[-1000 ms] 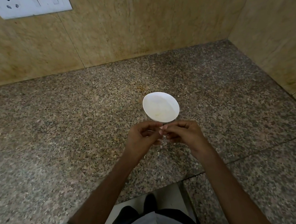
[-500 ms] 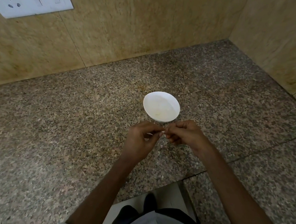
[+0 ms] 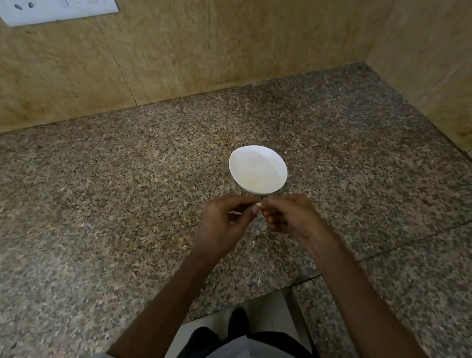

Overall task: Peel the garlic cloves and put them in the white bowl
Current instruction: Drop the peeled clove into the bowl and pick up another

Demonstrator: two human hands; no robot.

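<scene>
A small white bowl [image 3: 258,170] stands on the speckled granite counter [image 3: 114,191]; something pale lies at its bottom. Just in front of the bowl my left hand [image 3: 223,224] and my right hand [image 3: 289,217] meet at the fingertips. Between them they pinch a small pale garlic clove [image 3: 258,205], of which only a white tip shows. The rest of the clove is hidden by my fingers.
A few pale flakes of garlic skin [image 3: 258,282] lie on the counter below my hands. Tiled walls close off the back and the right side, with a white switch plate [image 3: 56,6] at the upper left. The counter's front edge runs near my body.
My hands have stayed almost in place in front of the bowl; the fingertips have shifted slightly on the clove.
</scene>
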